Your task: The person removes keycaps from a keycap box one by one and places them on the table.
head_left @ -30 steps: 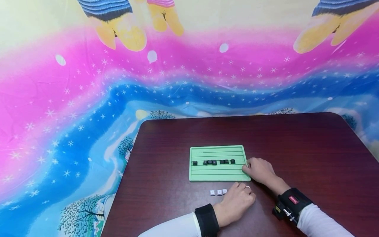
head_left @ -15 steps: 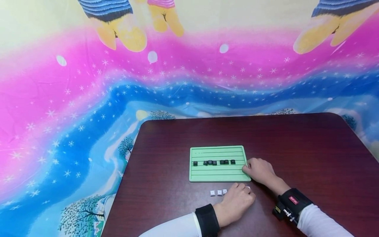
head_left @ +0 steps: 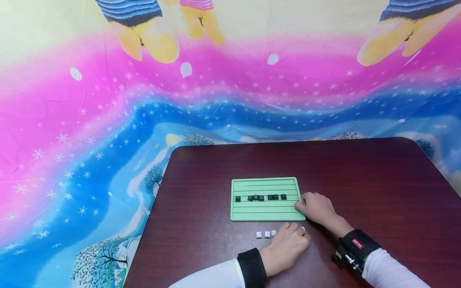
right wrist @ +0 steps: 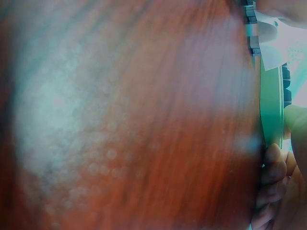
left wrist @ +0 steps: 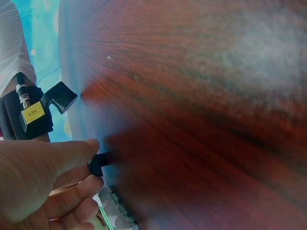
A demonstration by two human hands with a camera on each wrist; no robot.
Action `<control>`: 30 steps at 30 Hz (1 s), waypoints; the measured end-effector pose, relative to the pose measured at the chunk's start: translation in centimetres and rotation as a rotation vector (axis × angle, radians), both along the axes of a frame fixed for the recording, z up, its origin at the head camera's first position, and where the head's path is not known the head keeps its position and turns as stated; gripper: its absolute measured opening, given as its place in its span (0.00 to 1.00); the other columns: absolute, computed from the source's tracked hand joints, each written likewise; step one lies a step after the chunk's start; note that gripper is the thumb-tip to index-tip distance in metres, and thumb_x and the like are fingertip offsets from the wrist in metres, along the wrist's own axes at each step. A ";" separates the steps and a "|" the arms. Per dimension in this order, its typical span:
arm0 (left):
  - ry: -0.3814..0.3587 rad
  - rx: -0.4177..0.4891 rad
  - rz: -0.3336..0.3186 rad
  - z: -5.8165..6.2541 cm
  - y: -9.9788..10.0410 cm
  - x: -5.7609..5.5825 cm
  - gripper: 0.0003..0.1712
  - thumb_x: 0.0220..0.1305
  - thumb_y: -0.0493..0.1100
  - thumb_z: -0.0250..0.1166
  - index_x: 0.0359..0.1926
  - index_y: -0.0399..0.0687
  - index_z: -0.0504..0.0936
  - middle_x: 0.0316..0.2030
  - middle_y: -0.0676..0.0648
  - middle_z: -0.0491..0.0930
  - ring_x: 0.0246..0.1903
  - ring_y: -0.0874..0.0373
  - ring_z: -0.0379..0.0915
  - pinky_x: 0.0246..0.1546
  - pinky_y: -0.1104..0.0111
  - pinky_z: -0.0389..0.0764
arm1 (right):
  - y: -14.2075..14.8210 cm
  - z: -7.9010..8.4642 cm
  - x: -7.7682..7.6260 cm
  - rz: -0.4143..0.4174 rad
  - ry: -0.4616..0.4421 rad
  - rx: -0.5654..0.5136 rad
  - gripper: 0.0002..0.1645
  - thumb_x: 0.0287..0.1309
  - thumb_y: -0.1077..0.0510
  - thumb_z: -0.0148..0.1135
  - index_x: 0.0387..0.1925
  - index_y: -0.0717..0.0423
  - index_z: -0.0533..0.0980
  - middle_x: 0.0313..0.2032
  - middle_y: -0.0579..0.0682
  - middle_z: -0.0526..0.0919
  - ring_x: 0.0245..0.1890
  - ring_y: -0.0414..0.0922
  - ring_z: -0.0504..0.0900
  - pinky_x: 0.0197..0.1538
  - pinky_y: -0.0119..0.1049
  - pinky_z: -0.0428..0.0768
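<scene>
Left grip (head_left: 286, 247) pinching, back uppermost; right grip (head_left: 317, 207) clasping, farther forward and rightward.

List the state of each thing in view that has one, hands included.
Left hand: pinching a small dark piece
Right hand: gripping the board's right edge
Green board: lying flat on the table
Black keys: seven, in one row across the board, with gaps
White keys: on the table in front of the board, some partly hidden by the left hand
Wrist straps: wrapped around both wrists
</scene>
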State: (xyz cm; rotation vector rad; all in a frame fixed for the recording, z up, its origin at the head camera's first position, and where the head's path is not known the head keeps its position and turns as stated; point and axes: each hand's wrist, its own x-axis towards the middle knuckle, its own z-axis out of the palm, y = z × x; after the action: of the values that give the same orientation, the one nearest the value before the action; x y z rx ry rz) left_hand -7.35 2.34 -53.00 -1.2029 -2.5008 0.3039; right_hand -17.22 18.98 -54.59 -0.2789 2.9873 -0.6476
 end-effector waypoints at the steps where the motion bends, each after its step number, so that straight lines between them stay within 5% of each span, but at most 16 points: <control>1: 0.002 0.004 -0.003 0.1 0.0 0.0 0.05 0.60 0.52 0.67 0.38 0.68 0.84 0.36 0.62 0.82 0.37 0.66 0.74 0.34 0.72 0.69 | 0.0 0.0 0.0 0.000 -0.001 -0.001 0.24 0.55 0.53 0.59 0.11 0.47 0.59 0.12 0.41 0.57 0.14 0.40 0.55 0.20 0.32 0.50; 11: 0.019 0.131 0.004 1.2 -0.2 -0.8 0.08 0.58 0.59 0.68 0.31 0.65 0.82 0.31 0.62 0.80 0.33 0.66 0.73 0.30 0.73 0.66 | 0.1 -0.1 0.0 -0.004 0.000 -0.011 0.23 0.55 0.54 0.59 0.11 0.46 0.59 0.12 0.41 0.56 0.14 0.40 0.55 0.20 0.32 0.50; 16: -0.045 0.150 0.044 2.2 -0.4 -1.6 0.12 0.59 0.63 0.69 0.36 0.65 0.83 0.34 0.62 0.81 0.35 0.66 0.74 0.32 0.74 0.67 | 0.1 -0.2 -0.1 0.001 0.001 -0.016 0.24 0.55 0.55 0.58 0.11 0.46 0.58 0.12 0.40 0.54 0.14 0.39 0.52 0.20 0.32 0.48; 30: -0.047 0.214 0.140 3.4 -1.0 -3.6 0.14 0.61 0.63 0.69 0.40 0.63 0.85 0.37 0.63 0.84 0.36 0.65 0.76 0.34 0.72 0.72 | 0.0 -0.1 0.0 0.026 -0.006 0.011 0.27 0.60 0.53 0.58 0.11 0.45 0.57 0.12 0.39 0.53 0.14 0.38 0.50 0.21 0.31 0.49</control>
State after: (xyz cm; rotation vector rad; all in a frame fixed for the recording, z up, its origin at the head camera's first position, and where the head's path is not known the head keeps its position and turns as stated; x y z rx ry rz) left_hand -10.90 1.35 -49.55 -0.9648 -2.5851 0.0403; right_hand -17.26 19.00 -54.71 -0.3142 2.9747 -0.6282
